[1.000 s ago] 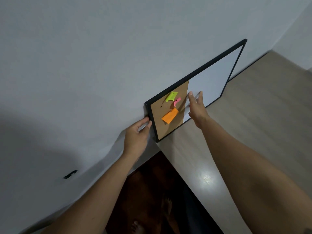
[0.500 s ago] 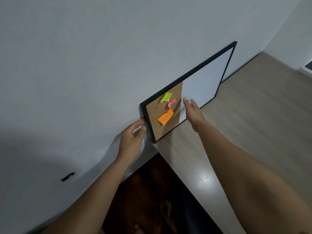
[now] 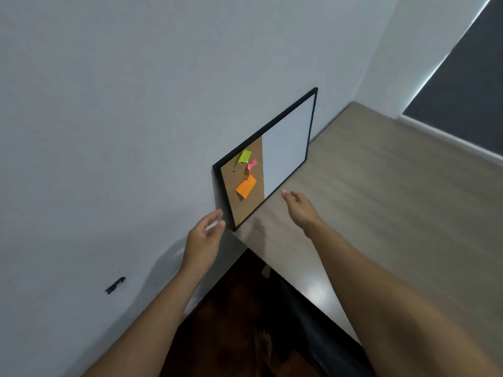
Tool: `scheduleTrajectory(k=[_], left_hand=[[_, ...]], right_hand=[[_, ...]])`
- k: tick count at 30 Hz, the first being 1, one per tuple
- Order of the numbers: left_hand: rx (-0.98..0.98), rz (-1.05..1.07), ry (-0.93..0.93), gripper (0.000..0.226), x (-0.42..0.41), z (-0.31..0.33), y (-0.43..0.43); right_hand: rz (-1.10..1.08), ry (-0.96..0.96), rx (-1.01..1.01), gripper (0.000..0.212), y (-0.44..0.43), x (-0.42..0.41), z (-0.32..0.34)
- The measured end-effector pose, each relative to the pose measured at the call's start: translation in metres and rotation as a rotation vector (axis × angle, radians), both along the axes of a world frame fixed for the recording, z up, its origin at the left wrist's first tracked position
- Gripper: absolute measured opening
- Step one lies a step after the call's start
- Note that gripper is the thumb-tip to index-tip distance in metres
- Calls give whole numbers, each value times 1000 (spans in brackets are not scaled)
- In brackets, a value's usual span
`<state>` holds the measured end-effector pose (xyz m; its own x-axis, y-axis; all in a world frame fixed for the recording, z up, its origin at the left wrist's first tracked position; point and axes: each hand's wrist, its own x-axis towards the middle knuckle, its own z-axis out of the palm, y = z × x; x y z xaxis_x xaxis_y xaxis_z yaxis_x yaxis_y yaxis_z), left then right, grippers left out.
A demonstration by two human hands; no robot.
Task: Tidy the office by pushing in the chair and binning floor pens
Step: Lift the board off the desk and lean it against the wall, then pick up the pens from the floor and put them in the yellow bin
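A black-framed board [image 3: 285, 148], half cork and half whiteboard, stands on the wooden desk [image 3: 381, 213] and leans against the white wall. Green, pink and orange notes [image 3: 245, 186] are pinned to its cork half. My left hand [image 3: 204, 235] hovers open just left of the board's near corner, not touching it. My right hand [image 3: 299, 206] is open in front of the board's lower edge, a little away from it. No chair or pens are in view.
The desk's front edge runs diagonally below my arms, with dark floor [image 3: 231, 322] and my bare feet under it. A small black mark [image 3: 115, 284] sits on the wall at left. A dark window [image 3: 462, 91] is at the far right.
Both hands have let go of the board and drawn back toward me. The board now stands on its own against the wall, and my view has pulled back and turned right.
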<state>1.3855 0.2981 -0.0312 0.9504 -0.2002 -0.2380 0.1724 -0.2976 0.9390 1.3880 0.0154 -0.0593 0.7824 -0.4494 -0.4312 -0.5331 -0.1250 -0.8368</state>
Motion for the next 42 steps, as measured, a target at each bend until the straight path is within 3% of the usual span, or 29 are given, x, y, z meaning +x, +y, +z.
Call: scheduleTrajectory(k=[10,15,25,34,42], left_hand=[[-114,-213,71,37,-80,4,4],[-123,-338,94,32,-119,5,-35],[-140,-678,71,24,-206,17,-137],[-133,-978,80,27,-355,44,-207],[-50,-1171,135,24,-511,48,-226]], right_hand=[[-67,62,-157,77,7,-153,27],[-146,100,-182,59,-4,-243,45],[-454,139,-212,53,-41,-425,65],[-761,151,-224,39,-51,-623,63],[-893,197,-154,65,-28,-807,51]])
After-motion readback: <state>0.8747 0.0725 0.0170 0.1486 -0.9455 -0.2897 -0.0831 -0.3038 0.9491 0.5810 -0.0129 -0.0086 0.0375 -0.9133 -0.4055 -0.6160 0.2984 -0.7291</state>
